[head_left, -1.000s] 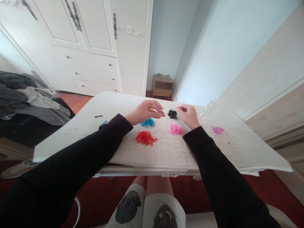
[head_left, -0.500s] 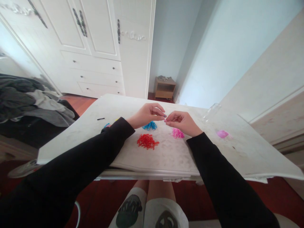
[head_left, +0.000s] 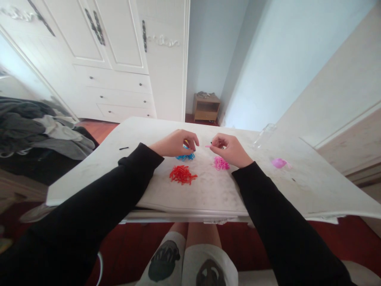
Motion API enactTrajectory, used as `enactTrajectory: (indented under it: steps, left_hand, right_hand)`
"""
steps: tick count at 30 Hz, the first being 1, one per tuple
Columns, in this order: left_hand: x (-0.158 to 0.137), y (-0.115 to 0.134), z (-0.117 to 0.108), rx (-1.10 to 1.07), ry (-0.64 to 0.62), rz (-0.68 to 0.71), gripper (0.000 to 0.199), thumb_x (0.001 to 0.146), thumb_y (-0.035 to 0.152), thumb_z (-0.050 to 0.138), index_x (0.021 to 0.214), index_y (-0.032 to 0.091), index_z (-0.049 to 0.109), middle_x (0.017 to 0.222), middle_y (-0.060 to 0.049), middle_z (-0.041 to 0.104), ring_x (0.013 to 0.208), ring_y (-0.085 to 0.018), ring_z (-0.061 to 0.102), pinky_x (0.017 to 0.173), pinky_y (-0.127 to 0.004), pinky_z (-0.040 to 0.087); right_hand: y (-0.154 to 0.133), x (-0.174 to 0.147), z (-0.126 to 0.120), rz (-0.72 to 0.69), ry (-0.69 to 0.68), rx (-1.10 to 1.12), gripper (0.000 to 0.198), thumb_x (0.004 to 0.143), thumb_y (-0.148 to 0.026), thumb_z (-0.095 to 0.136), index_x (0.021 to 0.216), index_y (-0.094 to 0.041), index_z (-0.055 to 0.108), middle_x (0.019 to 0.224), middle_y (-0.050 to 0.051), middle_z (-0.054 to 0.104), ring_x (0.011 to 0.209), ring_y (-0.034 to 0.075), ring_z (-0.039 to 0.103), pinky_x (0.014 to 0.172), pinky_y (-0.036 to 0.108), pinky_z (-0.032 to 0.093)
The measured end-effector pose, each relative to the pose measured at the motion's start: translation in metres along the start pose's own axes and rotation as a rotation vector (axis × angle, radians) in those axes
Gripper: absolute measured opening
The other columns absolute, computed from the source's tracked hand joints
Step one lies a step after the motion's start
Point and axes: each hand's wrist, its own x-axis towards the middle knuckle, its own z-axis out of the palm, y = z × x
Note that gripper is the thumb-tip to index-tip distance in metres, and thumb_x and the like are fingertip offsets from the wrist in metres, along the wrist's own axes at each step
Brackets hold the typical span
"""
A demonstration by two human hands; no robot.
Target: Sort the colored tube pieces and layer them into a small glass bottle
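Observation:
My right hand (head_left: 228, 149) pinches a thin pink strip (head_left: 208, 146) between thumb and forefinger, its end sticking out to the left. Just below that hand lies a pile of pink strips (head_left: 221, 163). Across a small gap, my left hand (head_left: 178, 143) is held with fingers curved and the thumb apart from them; I see nothing in it. A pile of blue strips (head_left: 185, 157) lies beneath the left fingers, partly covered by them. Something yellow (head_left: 186, 142) shows through the gap in that hand. Nearer to me is a pile of red strips (head_left: 182, 175).
On the white table (head_left: 214, 194) a clear bottle-like container (head_left: 264, 136) lies at the back right. A pinkish-purple item (head_left: 279, 163) is right of my right hand. A small black stick (head_left: 124, 148) lies on the left. Clothes (head_left: 44, 127) are heaped beyond the table's left side.
My hands have moved apart from where their fingertips met. The pink strip stays in my right hand, while my left hand has drawn left and its fingers have parted.

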Motion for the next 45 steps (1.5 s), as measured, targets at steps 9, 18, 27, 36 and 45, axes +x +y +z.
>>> enactTrajectory:
  steps: [9,18,27,36,45]
  left_hand:
    - [-0.003,0.004,-0.003,0.329,-0.063,0.090,0.023,0.069,0.006,0.063,0.086,0.018,0.074,0.088,0.000,0.077,0.083,-0.016,0.069,0.082,-0.026,0.051]
    - [0.000,-0.003,0.003,0.285,0.081,0.101,0.014,0.076,0.014,0.062,0.084,0.016,0.074,0.082,-0.003,0.076,0.074,-0.015,0.068,0.075,-0.026,0.052]
    - [0.001,-0.006,0.004,0.238,0.092,0.121,0.014,0.075,0.014,0.062,0.083,0.016,0.074,0.076,-0.003,0.074,0.070,-0.014,0.067,0.072,-0.025,0.052]
    - [-0.001,-0.008,0.004,0.185,0.104,0.113,0.011,0.078,0.022,0.067,0.080,0.015,0.074,0.072,-0.003,0.071,0.065,-0.012,0.059,0.064,-0.024,0.047]
    - [0.002,-0.006,-0.040,0.080,0.423,-0.030,0.019,0.079,0.030,0.067,0.080,0.013,0.073,0.073,-0.005,0.070,0.065,-0.011,0.059,0.063,-0.023,0.046]
  right_hand:
    - [0.004,0.000,-0.011,-0.079,-0.088,-0.189,0.009,0.070,-0.014,0.055,0.065,-0.020,0.051,0.069,0.001,0.060,0.069,0.016,0.055,0.066,0.030,0.039]
    - [0.013,0.000,-0.029,-0.079,-0.278,-0.261,0.004,0.064,-0.017,0.050,0.062,-0.020,0.049,0.073,0.003,0.061,0.073,0.018,0.054,0.071,0.031,0.038]
    - [0.017,-0.002,-0.032,0.012,-0.339,-0.312,0.004,0.065,-0.020,0.050,0.062,-0.020,0.053,0.066,0.000,0.056,0.070,0.017,0.050,0.070,0.031,0.036]
    - [0.020,0.000,-0.027,-0.037,-0.197,-0.305,0.013,0.067,-0.022,0.049,0.057,-0.022,0.040,0.058,-0.002,0.042,0.061,0.014,0.041,0.063,0.030,0.030]
    - [0.030,-0.001,-0.023,-0.079,-0.039,-0.292,0.020,0.068,-0.024,0.048,0.055,-0.023,0.033,0.055,-0.003,0.038,0.058,0.013,0.036,0.061,0.031,0.026]
